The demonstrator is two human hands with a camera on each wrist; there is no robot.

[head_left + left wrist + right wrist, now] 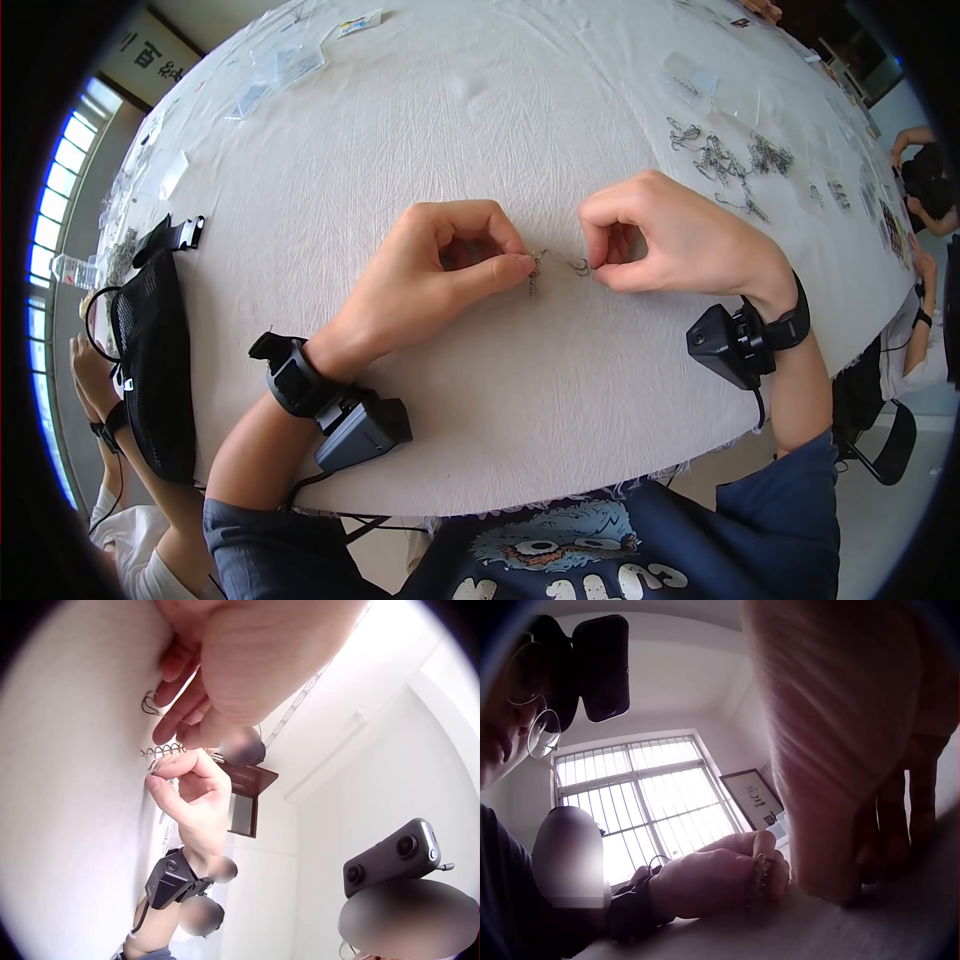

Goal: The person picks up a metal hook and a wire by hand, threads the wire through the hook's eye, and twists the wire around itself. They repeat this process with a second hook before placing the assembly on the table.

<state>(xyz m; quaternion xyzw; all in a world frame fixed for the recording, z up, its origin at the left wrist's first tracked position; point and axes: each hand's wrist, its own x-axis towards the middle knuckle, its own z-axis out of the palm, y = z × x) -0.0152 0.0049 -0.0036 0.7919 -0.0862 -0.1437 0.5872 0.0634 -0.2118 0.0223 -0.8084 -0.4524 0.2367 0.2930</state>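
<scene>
My left hand (435, 255) pinches a small wire spring (534, 280) between thumb and index finger, just above the white cloth. In the left wrist view the spring (163, 751) shows open coils, and a bent wire fish hook (150, 705) sticks out by the left fingers. Facing it, my right hand (680, 240) pinches a small curved hook (580, 267) at its thumb and index fingertips. A short gap separates the two hands. From the right wrist, the left hand (712, 877) appears with the spring (760, 874) hanging at its fingertips; the right hand's own grip is hidden there.
A tangled pile of metal hooks and springs (725, 160) lies at the right, near a clear plastic bag (690, 75). At the left are a black mesh pouch (155, 370) and clear plastic packaging (290, 65). Other people sit along both table sides.
</scene>
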